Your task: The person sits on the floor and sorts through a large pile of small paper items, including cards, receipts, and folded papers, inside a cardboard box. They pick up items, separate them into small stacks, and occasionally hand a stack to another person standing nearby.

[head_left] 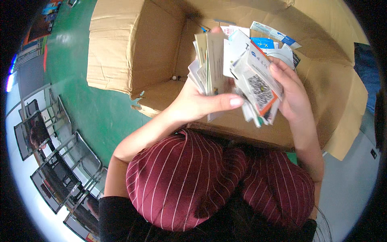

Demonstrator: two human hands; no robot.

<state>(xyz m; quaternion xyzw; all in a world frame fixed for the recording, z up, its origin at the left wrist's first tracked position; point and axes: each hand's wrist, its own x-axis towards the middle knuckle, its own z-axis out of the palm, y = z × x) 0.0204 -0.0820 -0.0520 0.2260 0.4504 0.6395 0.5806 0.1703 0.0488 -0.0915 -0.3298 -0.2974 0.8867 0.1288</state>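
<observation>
A stack of cards [214, 60], seen mostly edge-on, is gripped in my left hand [197, 103], its thumb stretched toward the right. Fingers closed along the right side, my right hand [294, 90] holds a second, fanned bunch of cards [258, 80]; its front one carries a black-and-white square code and an orange edge. The two bunches nearly meet in the middle. Both hands are over a large open cardboard box [157, 52]. Behind the cards, more printed cards and papers [264, 43], some blue and white, lie in the box. The left fingertips are mostly hidden behind the stack.
The box's left flap [109, 48] and right flap [346, 117] spread outward. My knees, in maroon striped cloth [181, 181], are close below the box. Metal-framed chairs [60, 161] stand at the left on the green floor [76, 60]. Blue fabric [366, 76] shows at the far right.
</observation>
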